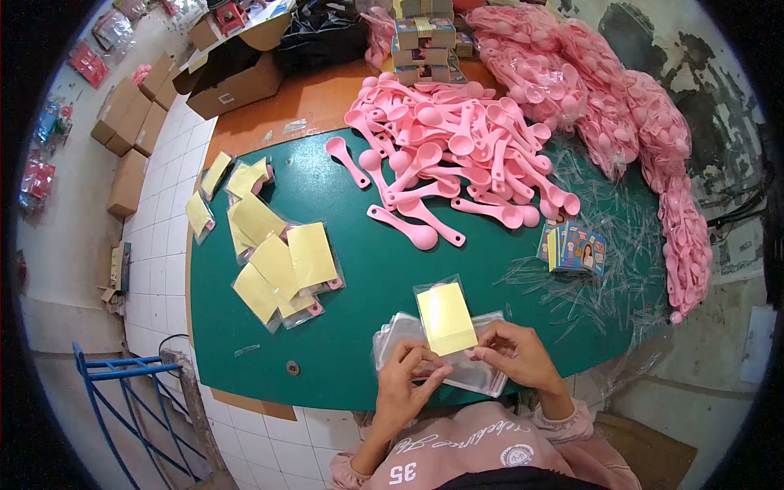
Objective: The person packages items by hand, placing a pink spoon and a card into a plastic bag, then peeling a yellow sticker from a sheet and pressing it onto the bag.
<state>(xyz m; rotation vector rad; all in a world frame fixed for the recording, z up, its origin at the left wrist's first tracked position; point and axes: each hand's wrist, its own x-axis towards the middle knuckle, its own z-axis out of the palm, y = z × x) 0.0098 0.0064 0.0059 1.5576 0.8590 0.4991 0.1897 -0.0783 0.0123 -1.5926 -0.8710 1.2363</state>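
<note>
While both hands meet near the close edge of the green tabletop [367,294], a clear packet with a yellow card [447,318] stands out between them, a trace of pink showing at its top end. The right hand [523,358] has its grip pinching the packet's lower right corner between thumb and fingertips. The left hand [408,371] is curled at the lower left corner, thumb and forefinger drawn near each other, but whether its grip is pressed on the plastic one cannot tell. Under the packet and partly under the hands lies a stack of clear plastic bags [474,378]. To the left, a loose group of yellow-backed packets [310,255] overlaps on the green surface, bits of pink poking out at some edges, with a small round disc [292,368] nearer the person. Farther back spreads a large heap of pink spoons [461,145]; to its right, near the heap, sits a small pile of printed cards [578,250] among scattered clear plastic strips [629,282]. Bulging bags of pink spoons [604,106] line the far right edge, and banded stacks of cards [425,37] rise behind the heap, with an open cardboard box [237,90] at the far left.
</note>
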